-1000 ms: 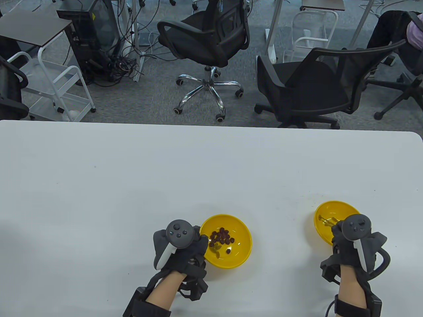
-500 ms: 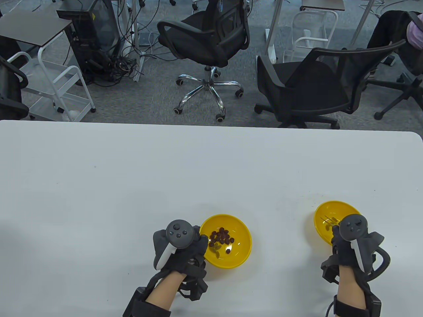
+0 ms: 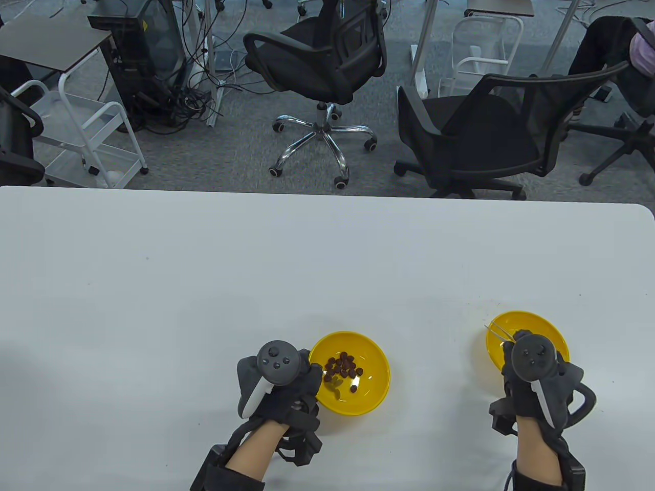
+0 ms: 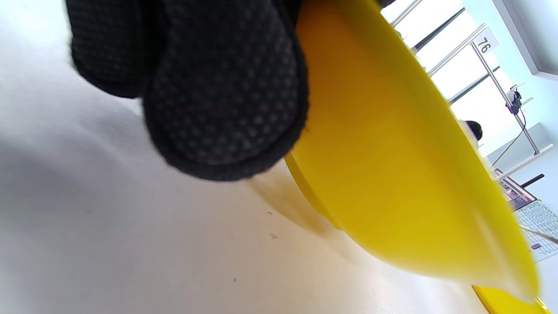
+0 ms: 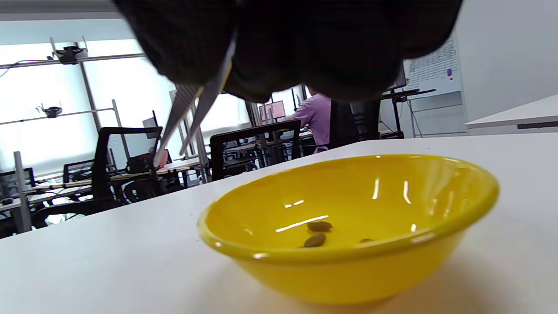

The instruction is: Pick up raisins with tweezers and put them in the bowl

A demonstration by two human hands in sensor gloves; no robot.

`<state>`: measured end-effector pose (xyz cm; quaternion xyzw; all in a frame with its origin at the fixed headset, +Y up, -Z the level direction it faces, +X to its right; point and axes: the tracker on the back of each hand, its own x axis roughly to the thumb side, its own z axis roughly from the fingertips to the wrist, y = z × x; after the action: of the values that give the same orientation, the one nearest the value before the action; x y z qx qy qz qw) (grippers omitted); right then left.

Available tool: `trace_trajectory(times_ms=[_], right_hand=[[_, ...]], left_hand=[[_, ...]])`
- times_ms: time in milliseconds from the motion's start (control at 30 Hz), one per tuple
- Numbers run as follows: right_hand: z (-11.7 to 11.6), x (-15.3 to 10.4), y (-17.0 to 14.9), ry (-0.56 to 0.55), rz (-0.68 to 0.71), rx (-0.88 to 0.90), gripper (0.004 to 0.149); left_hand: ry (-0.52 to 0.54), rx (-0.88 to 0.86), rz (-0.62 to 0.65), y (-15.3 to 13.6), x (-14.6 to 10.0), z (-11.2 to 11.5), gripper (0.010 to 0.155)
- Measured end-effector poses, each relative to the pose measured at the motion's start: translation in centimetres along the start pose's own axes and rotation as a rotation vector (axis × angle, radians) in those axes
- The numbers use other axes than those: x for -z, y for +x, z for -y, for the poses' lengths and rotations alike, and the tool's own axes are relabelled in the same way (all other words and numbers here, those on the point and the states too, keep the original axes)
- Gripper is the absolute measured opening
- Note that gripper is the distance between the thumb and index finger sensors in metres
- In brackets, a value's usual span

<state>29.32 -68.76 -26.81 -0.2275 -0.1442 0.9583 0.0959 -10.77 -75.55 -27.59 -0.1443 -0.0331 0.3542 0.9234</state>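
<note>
A yellow bowl (image 3: 376, 358) near the table's front middle holds several dark raisins (image 3: 344, 365). My left hand (image 3: 311, 372) holds its left rim; in the left wrist view a gloved finger (image 4: 226, 100) presses against the bowl's outer wall (image 4: 392, 174). A second yellow bowl (image 3: 537, 323) stands at the front right with a few raisins (image 5: 319, 226) in it. My right hand (image 3: 513, 341) grips metal tweezers (image 3: 499, 331), whose tips reach over that bowl's left rim. In the right wrist view the tweezers (image 5: 192, 113) hang above the bowl (image 5: 348, 261), their tips slightly apart and empty.
The white table (image 3: 256, 266) stretches bare behind both bowls. Its far edge (image 3: 327, 193) borders a floor with black office chairs (image 3: 476, 133) and a white cart (image 3: 87, 133).
My right hand has moved left and a little nearer, lifting the tweezers out of the right bowl to its left rim. My left hand and the raisin bowl have not moved.
</note>
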Motion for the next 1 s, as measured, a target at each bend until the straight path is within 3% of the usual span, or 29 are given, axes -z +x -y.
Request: trace_trajectory(times_ms=[167, 633, 1000], right_hand=[[0.4, -1.5, 2.6, -0.034, 0.13, -0.026, 0.047], [-1.6, -7.2, 9.8, 0.134, 0.529, 0.055, 0.047], [-2.8, -9.5, 11.8, 0.222, 0.705, 0.002, 0.045]], left_hand=[[0.002, 0.003, 0.001, 0.0, 0.0, 0.0, 0.055], [0.004, 0.003, 0.014, 0.1, -0.1, 0.1, 0.055], [-0.001, 0.006, 0.025, 0.3, -0.1, 0.3, 0.055]])
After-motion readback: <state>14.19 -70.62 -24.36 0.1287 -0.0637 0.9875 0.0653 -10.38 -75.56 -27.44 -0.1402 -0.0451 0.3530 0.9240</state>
